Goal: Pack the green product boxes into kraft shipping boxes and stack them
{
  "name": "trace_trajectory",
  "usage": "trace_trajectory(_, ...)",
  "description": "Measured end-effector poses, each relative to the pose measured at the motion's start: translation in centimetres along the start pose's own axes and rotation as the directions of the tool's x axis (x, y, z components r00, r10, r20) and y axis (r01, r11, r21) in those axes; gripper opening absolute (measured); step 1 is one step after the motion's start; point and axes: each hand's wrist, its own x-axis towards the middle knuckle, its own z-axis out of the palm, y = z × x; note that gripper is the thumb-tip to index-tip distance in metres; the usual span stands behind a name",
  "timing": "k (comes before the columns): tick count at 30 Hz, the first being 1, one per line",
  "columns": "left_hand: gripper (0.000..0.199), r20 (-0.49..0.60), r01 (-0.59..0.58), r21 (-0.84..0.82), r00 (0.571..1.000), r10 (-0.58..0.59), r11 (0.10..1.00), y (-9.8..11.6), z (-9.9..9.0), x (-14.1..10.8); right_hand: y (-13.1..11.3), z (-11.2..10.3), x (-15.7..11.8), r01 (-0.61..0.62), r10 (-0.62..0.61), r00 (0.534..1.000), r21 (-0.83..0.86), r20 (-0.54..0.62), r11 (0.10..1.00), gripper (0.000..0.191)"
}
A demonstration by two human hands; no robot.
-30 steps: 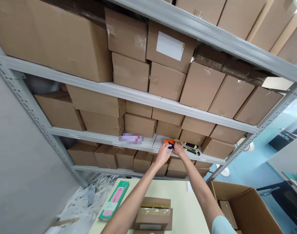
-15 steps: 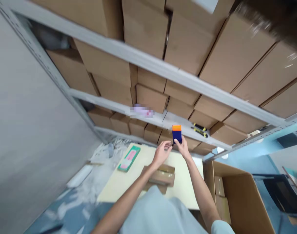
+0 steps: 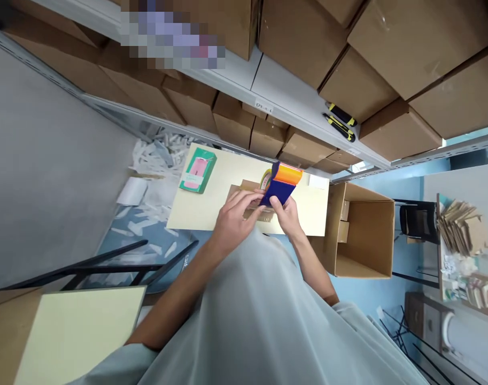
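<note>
A dark blue and orange tape dispenser or box (image 3: pixel 283 184) is held tilted above the pale table (image 3: pixel 308 214). My right hand (image 3: pixel 287 215) grips its lower right side, thumb on the blue face. My left hand (image 3: pixel 238 216) is at its lower left edge, fingers pressed together and touching it; what they pinch is too small to tell. Partly hidden behind the hands lies a brown cardboard piece (image 3: pixel 236 191). A yellow-edged roll (image 3: pixel 265 178) shows beside the blue item. The green box with a pink panel (image 3: pixel 198 171) lies at the table's left.
Shelves of cardboard boxes (image 3: pixel 300 37) rise beyond the table, with two black and yellow cutters (image 3: pixel 340 122) on one shelf. A large open carton (image 3: pixel 362 230) stands at the right. Paper scraps (image 3: pixel 147 187) cover the floor at left. A second pale tabletop (image 3: pixel 81 326) is at lower left.
The view has tilted down toward the table. The blue and orange item is now lower and tilted, nearer my body, and my left hand has moved onto its edge.
</note>
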Motion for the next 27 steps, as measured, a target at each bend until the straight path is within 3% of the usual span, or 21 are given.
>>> trace_trajectory(5,0.039,-0.089,0.101,-0.010,0.991,-0.101,0.995,0.2,-2.5,0.6,0.8,-0.5,-1.7,0.057,-0.050,0.998,-0.167,0.048,0.984,0.065)
trace_trajectory(9,0.037,-0.077,0.035,-0.074,0.996,-0.041,0.997,1.1,-4.8,1.9,1.6,-1.3,-3.6,0.099,-0.046,0.986,-0.337,0.162,0.936,0.052)
trace_trajectory(13,0.024,0.003,-0.038,-0.066,0.999,0.038,0.997,1.8,-6.1,2.7,1.9,-2.3,-4.5,0.180,-0.070,0.970,-0.492,0.233,0.852,0.041)
trace_trajectory(17,0.018,0.107,-0.052,-0.092,0.992,0.061,0.994,2.1,-6.7,2.9,1.2,-3.2,-4.7,0.267,-0.115,0.950,-0.564,0.291,0.782,0.035)
trace_trajectory(22,0.020,0.204,-0.023,-0.133,0.978,0.050,0.991,2.3,-6.8,2.8,0.1,-4.2,-4.8,0.276,-0.087,0.940,-0.586,0.330,0.762,0.036)
trace_trajectory(25,0.022,0.193,0.037,-0.136,0.981,-0.010,0.990,1.8,-6.2,2.1,0.4,-4.2,-4.9,0.198,-0.022,0.955,-0.583,0.295,0.788,0.039)
trace_trajectory(27,0.023,0.174,0.135,-0.121,0.978,-0.113,0.983,0.9,-5.4,1.3,1.2,-3.8,-5.0,0.087,0.065,0.969,-0.578,0.238,0.812,0.043)
